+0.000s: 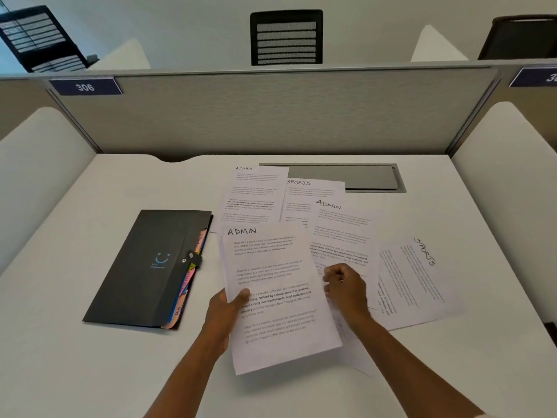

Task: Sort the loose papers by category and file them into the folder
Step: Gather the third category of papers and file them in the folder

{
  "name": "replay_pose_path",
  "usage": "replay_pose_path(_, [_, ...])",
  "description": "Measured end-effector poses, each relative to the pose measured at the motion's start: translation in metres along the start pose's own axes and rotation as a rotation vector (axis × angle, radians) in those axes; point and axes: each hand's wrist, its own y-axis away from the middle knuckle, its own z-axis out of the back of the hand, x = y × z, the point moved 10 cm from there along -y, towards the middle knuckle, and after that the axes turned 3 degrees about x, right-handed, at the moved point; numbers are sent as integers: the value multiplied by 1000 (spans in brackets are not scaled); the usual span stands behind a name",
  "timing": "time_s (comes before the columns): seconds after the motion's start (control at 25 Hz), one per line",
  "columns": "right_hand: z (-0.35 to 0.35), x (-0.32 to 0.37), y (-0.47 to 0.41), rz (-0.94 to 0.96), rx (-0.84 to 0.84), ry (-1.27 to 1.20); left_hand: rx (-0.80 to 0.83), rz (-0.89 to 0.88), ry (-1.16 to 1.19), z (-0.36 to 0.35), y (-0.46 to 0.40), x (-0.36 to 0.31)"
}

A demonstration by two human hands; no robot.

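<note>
- The left hand (224, 312) pinches an ADMIN sheet (277, 297) at its left edge, thumb on top and fingers hidden beneath, holding it lifted at the near centre of the desk (90, 357).
- The sheet looks light and floppy; held by one edge it will probably sag, so a grip midway along a long side suits it best.
- The right hand (346, 288) is curled just right of that sheet, over the loose papers; whether its fingers pinch a page I cannot tell.
- Left of the hands lies the closed black folder (144, 267), coloured tabs showing along its right edge.
- Farther back, more ADMIN papers (256, 191) and SPORTS papers (310, 191) overlap; another SPORTS sheet (419, 273) lies askew on the right.
</note>
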Motion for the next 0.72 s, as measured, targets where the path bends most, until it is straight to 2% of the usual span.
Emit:
replay_pose_path(0.04, [13,-4,-8,-6,-80,67,-13,2,-1,4,-1,1])
replay_pose_path(0.16, [49,-14,-29,-42,-271,473,-42,11,1,11,-4,2])
replay_pose_path(0.28, [61,-31,-44,-168,-271,727,-61,22,13,18,-5,4])
replay_pose_path(0.4, [58,-44,-53,-267,-216,760,-85,38,39,27,-6,6])
replay_pose_path(0.6, [54,-44,-64,-372,-173,666,-135,39,46,45,-7,7])
replay_pose_path(0.72, [53,-43,-67,-363,-154,642,-187,34,77,62,-9,5])
